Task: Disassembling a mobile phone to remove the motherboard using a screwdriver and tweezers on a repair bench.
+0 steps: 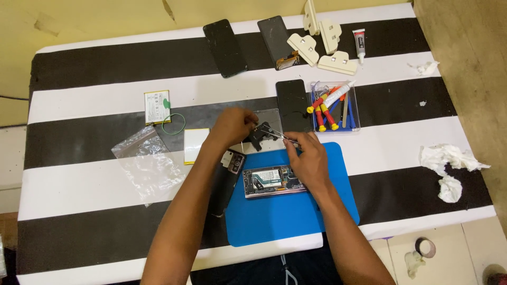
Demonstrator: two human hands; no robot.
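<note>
1. Holding a small black part (pixel 260 135) in the left hand (pixel 232 125), grip pinching it above the blue mat (pixel 285 221).
2. Gripping thin tweezers (pixel 282 136) in the right hand (pixel 309 161), grip pressed together on them, tips touching the black part.
3. Lying just below both hands on the mat: an opened phone (pixel 266 182), insides showing.
4. Standing near on the striped tabletop (pixel 79 184): a clear tray of screwdrivers (pixel 355 125), a battery (pixel 157 106), a plastic bag (pixel 145 163), crumpled tissue (pixel 449 163).
</note>
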